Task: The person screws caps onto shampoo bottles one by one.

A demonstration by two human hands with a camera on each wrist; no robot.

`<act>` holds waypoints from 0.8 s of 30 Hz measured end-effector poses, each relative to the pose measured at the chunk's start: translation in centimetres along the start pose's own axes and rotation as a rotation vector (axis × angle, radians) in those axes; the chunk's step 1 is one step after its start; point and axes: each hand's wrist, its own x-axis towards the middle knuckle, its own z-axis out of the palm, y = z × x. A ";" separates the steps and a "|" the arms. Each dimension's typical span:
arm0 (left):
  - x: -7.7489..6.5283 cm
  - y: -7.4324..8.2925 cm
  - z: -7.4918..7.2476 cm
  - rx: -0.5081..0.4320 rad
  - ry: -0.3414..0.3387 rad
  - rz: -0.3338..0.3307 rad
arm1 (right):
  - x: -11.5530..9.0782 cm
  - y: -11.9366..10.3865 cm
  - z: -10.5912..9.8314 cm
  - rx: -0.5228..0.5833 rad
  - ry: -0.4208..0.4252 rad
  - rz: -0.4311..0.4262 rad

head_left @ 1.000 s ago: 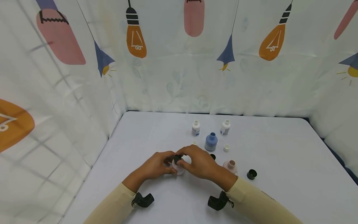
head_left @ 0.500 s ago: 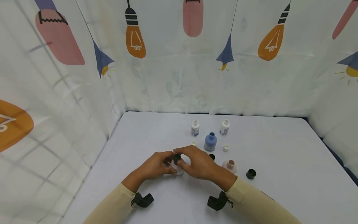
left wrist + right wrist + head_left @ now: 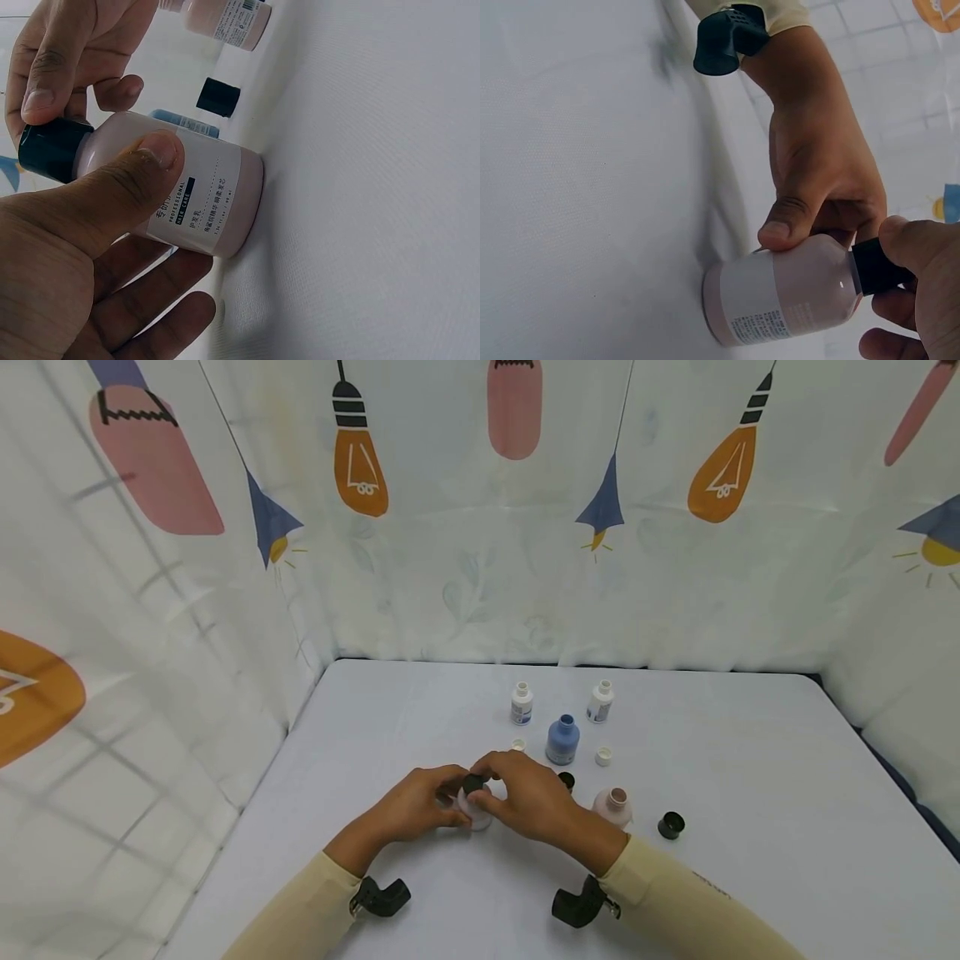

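Observation:
A pale pink hair-care bottle (image 3: 232, 176) with a white label stands upright on the white table, a black cap (image 3: 52, 150) on its neck. My left hand (image 3: 423, 803) grips the bottle's body, thumb across the label and fingers behind it. From the other side my right hand (image 3: 536, 797) pinches the black cap between thumb and fingers. In the right wrist view the same bottle (image 3: 780, 289) shows its back label, and the cap (image 3: 877, 266) sits on the neck.
Beyond the hands stand an uncapped blue bottle (image 3: 562, 742) and two small white bottles (image 3: 522, 703). An uncapped pink bottle (image 3: 613, 808) is beside my right wrist. Loose black caps (image 3: 671, 825) and white caps (image 3: 603, 757) lie about. Patterned curtains (image 3: 450, 568) border the table.
My right thumb and fingers have shifted slightly around the black cap. The left hand keeps its grip on the bottle, and the head view has drifted a little.

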 end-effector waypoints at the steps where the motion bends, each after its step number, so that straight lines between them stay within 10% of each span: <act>1: 0.0 0.0 0.0 0.001 0.001 0.003 | 0.0 0.0 0.0 0.001 0.001 0.006; 15: -0.2 -0.2 -0.1 0.028 0.008 -0.009 | -0.3 0.4 0.2 -0.070 0.024 -0.147; 24: 0.1 -0.4 0.0 -0.010 -0.007 0.032 | -0.1 0.2 0.2 -0.076 0.060 -0.077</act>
